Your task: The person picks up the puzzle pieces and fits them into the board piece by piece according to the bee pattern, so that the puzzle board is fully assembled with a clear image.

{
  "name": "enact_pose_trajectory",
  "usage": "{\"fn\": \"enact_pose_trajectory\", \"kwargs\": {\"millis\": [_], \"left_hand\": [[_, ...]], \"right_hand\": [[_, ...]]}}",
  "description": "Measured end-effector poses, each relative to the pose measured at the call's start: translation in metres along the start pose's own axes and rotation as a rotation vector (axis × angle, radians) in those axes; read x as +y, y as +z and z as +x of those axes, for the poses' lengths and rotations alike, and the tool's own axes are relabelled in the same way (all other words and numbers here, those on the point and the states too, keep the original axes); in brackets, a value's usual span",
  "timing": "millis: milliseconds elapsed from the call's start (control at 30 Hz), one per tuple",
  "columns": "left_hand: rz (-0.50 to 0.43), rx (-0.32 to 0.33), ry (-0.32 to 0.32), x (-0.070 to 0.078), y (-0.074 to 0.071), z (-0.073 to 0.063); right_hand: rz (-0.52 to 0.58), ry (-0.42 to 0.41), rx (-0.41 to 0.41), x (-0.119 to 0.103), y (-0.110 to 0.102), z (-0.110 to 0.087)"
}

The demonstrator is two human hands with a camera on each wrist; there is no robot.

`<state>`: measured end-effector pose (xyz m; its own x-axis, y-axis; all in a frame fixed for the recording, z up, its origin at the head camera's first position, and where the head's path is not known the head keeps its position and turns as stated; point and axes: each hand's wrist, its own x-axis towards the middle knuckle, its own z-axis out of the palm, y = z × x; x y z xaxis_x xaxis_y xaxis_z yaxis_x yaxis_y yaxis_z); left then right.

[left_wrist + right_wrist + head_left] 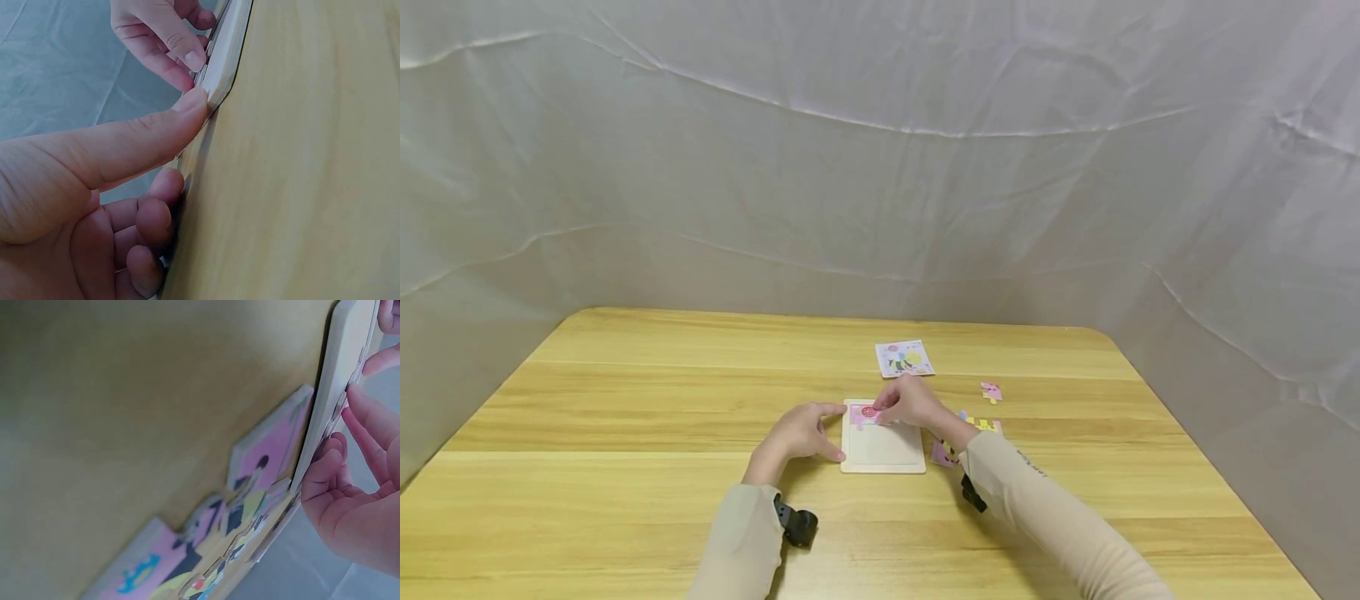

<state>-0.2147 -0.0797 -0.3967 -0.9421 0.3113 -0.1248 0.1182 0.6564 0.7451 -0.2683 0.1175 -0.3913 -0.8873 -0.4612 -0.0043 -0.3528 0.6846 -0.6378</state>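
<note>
A pale square puzzle tray [887, 452] lies on the table. Along its left edge rests my left hand [797, 432], index finger near the far corner and thumb near the close one. In the left wrist view, that thumb [169, 128] touches the tray's rim, while the other fingers curl loosely below. My right hand [912, 404] reaches over the tray's far side and pinches a pink puzzle piece [869, 412] with a red round design, in the far left part. Fingertips partly hide this piece. In the right wrist view, thumb and index finger [369, 415] meet low over the tray.
Behind the tray lies a square picture card [904, 359] showing a bee. Loose puzzle pieces lie to the right: a pink one [992, 391] farther back, and several near my right forearm, including a pink piece [272, 447] beside the tray. Grey fabric [865, 208] hangs behind the table.
</note>
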Motion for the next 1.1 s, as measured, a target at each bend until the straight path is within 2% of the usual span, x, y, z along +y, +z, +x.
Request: {"fn": "enact_pose_trajectory", "kwargs": {"millis": [233, 400, 600, 833, 1100], "left_hand": [[0.007, 0.002, -0.007, -0.001, -0.002, -0.001], [0.000, 0.013, -0.019, -0.002, -0.002, -0.001], [-0.003, 0.017, -0.032, -0.003, -0.003, -0.001], [-0.017, 0.016, -0.042, -0.001, -0.004, -0.003], [-0.024, 0.016, -0.039, -0.001, -0.004, -0.002]], "right_hand": [[0.078, 0.012, 0.012, 0.003, -0.005, -0.001], [0.061, -0.011, 0.049, 0.006, -0.017, -0.004], [0.083, 0.065, 0.067, 0.015, -0.028, -0.009], [0.128, 0.073, 0.092, 0.029, -0.041, -0.017], [0.182, 0.148, 0.122, 0.047, -0.057, -0.026]]}}
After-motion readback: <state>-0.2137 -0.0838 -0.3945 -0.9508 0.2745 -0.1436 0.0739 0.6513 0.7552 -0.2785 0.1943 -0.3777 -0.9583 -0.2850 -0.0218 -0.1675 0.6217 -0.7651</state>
